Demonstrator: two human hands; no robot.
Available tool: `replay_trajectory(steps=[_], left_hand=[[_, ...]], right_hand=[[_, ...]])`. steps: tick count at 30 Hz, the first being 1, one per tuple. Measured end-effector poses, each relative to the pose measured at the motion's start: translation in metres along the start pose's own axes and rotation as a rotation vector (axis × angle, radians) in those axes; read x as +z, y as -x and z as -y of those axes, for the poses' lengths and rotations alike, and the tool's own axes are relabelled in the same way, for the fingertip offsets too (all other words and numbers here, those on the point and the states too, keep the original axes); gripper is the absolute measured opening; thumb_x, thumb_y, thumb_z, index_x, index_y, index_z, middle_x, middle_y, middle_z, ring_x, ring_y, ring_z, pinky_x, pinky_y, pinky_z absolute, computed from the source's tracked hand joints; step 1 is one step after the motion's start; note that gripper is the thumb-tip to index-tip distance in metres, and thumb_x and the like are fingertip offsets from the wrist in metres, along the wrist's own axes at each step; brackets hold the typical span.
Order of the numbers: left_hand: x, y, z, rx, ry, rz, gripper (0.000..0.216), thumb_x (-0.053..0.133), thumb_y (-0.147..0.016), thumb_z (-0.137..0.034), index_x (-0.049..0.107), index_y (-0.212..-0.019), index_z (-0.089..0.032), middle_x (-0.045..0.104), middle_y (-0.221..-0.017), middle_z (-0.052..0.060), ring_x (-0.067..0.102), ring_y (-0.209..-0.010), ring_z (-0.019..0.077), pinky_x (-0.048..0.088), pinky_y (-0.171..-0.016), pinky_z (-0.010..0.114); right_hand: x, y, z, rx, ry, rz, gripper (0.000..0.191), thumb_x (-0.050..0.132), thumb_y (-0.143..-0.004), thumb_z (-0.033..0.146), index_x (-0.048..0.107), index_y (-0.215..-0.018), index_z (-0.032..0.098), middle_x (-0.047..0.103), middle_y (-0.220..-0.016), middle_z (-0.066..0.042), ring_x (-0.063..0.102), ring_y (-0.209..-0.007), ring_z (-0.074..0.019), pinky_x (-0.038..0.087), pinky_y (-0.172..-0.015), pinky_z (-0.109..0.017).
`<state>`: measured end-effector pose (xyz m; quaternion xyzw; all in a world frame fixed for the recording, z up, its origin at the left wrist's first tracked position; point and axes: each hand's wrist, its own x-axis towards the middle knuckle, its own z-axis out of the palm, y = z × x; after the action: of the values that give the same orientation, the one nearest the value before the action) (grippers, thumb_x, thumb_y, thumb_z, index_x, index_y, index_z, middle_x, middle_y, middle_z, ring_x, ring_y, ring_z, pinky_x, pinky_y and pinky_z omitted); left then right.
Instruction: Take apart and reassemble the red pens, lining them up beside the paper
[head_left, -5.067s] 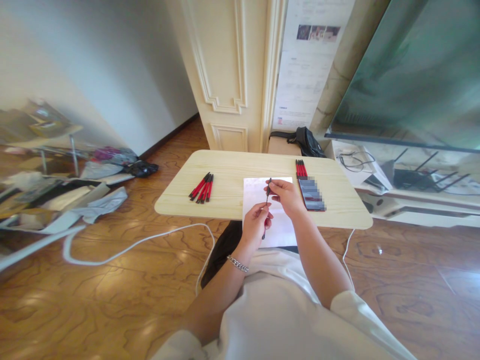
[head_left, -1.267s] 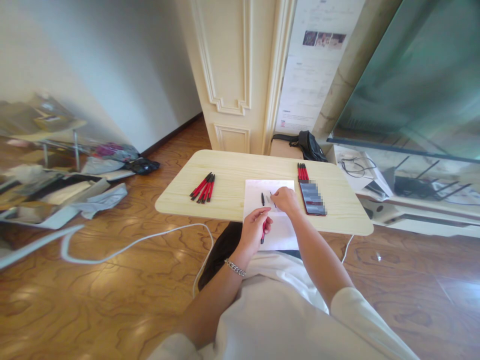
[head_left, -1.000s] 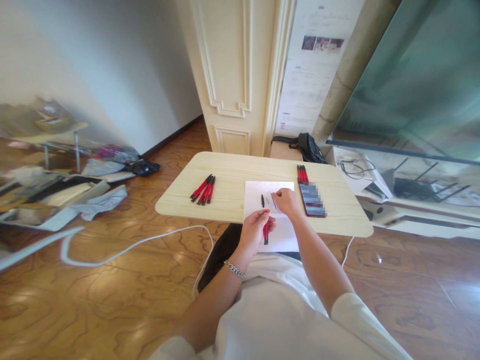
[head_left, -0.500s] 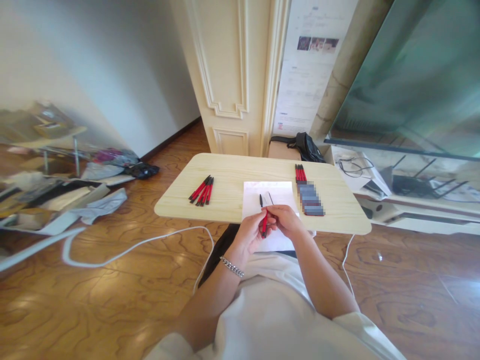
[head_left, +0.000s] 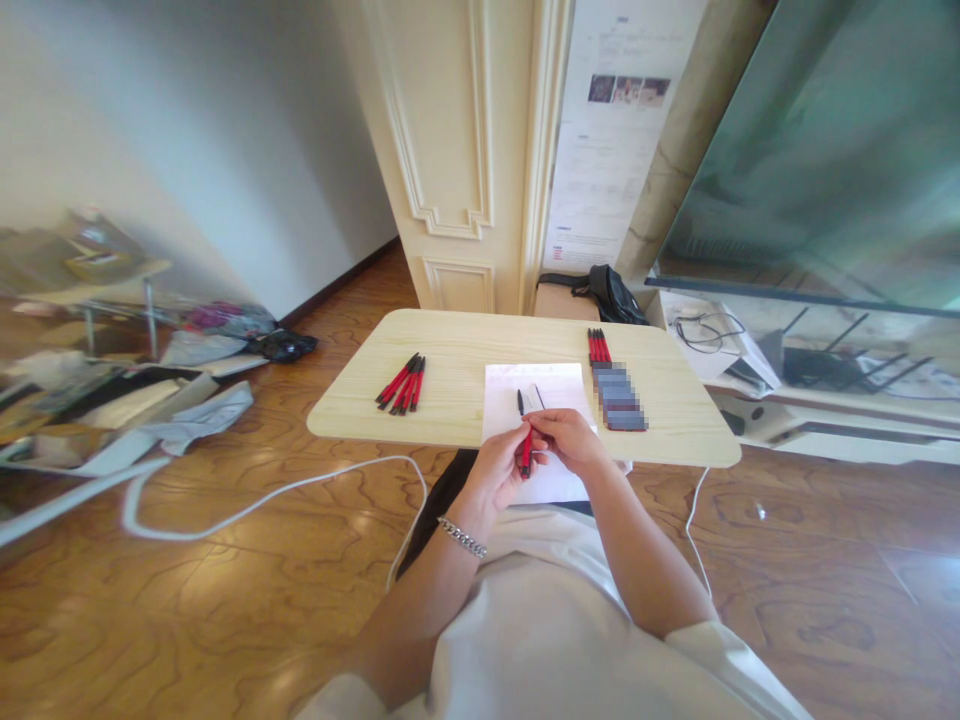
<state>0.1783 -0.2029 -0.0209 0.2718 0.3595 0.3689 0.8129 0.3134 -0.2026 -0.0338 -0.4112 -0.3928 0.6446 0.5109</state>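
Over a white sheet of paper, my left hand is closed around a red pen, which points down toward my body. From the other side my right hand comes in, its fingertips pinched at the pen's upper end. My fingers hide part of the pen. Just beyond them on the paper lie a slim black piece and a thin dark stick, too small to make out fully. To the left, several red-and-black pens rest in a loose fan on the table.
The pale wooden table has rounded corners. On its right side, several more red pens lie in a row above a blurred-out phone-like object. A black bag sits behind the table. White cables run across the floor.
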Motion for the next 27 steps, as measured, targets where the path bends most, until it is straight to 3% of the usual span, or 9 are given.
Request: replay_trajectory(steps=[5, 9, 13, 16, 21, 27], left_hand=[[-0.003, 0.0, 0.002, 0.041, -0.086, 0.018, 0.028, 0.067, -0.078, -0.037, 0.062, -0.088, -0.011, 0.067, -0.069, 0.007, 0.063, -0.051, 0.0129, 0.039, -0.04, 0.019], [-0.004, -0.002, 0.005, 0.078, -0.17, -0.003, 0.031, 0.067, -0.078, -0.042, 0.059, -0.089, -0.014, 0.067, -0.071, 0.007, 0.064, -0.053, 0.0151, 0.038, -0.041, 0.02], [-0.004, -0.003, 0.007, 0.103, -0.198, -0.024, 0.034, 0.068, -0.076, -0.046, 0.057, -0.088, -0.016, 0.067, -0.074, 0.006, 0.064, -0.055, 0.0152, 0.038, -0.041, 0.02], [-0.004, -0.004, 0.007, 0.104, -0.197, -0.033, 0.035, 0.068, -0.074, -0.047, 0.057, -0.088, -0.017, 0.066, -0.074, 0.004, 0.063, -0.056, 0.0139, 0.041, -0.045, 0.02], [-0.003, -0.002, 0.005, 0.111, -0.184, -0.048, 0.037, 0.071, -0.071, -0.048, 0.058, -0.087, -0.017, 0.063, -0.068, 0.001, 0.061, -0.055, 0.0127, 0.044, -0.048, 0.021], [-0.002, -0.004, 0.002, 0.221, -0.207, -0.061, 0.042, 0.07, -0.07, -0.052, 0.059, -0.089, -0.016, 0.064, -0.07, 0.003, 0.062, -0.059, 0.0141, 0.049, -0.054, 0.025]], right_hand=[[-0.015, -0.013, 0.005, -0.121, 0.198, -0.24, 0.031, 0.071, -0.068, 0.036, 0.067, -0.088, 0.013, 0.066, -0.071, -0.004, 0.051, -0.054, -0.0095, 0.04, -0.052, -0.023], [-0.038, -0.031, 0.021, -0.151, 0.629, -0.396, 0.02, 0.06, -0.075, 0.033, 0.067, -0.077, 0.014, 0.065, -0.066, -0.003, 0.052, -0.054, -0.011, 0.039, -0.053, -0.023], [-0.052, -0.043, 0.03, -0.131, 1.144, -0.42, 0.018, 0.056, -0.077, 0.024, 0.07, -0.071, 0.015, 0.067, -0.066, -0.004, 0.06, -0.067, -0.0152, 0.038, -0.062, -0.023], [-0.051, -0.046, 0.029, -0.127, 1.342, -0.405, 0.019, 0.056, -0.078, 0.022, 0.072, -0.072, 0.016, 0.07, -0.072, -0.007, 0.062, -0.073, -0.017, 0.038, -0.066, -0.024], [-0.043, -0.046, 0.027, -0.114, 1.375, -0.423, 0.017, 0.058, -0.079, 0.022, 0.074, -0.077, 0.017, 0.072, -0.08, -0.01, 0.063, -0.081, -0.0193, 0.039, -0.073, -0.025], [-0.036, -0.026, 0.035, -0.243, 1.081, -0.511, 0.02, 0.056, -0.082, 0.03, 0.071, -0.087, 0.019, 0.071, -0.086, -0.004, 0.062, -0.08, -0.0171, 0.042, -0.073, -0.027]])
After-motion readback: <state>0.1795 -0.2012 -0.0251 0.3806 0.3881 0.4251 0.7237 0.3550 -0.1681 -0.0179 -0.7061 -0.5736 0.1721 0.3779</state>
